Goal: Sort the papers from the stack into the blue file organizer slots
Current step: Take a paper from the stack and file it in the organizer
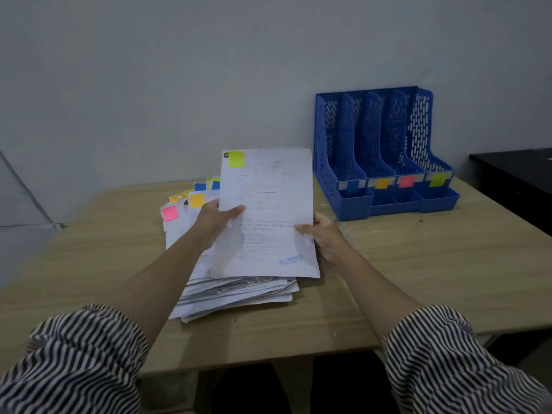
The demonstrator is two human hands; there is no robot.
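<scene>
My desk (pixel 418 264): matt wood-grain. My organizer (pixel 385 150): perforated blue plastic. My stack (pixel 236 291): matt white paper. My sleeves (pixel 77 363): striped cloth.

Left hand (pixel 215 220) and right hand (pixel 323 234) hold a sheet (pixel 268 216) above the stack (pixel 236 291).

Black-and-white striped sleeves (pixel 89 354) pushed up; forearms bare

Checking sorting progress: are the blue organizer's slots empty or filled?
Empty: no paper shows in any upright slot of the blue file organizer.
</scene>
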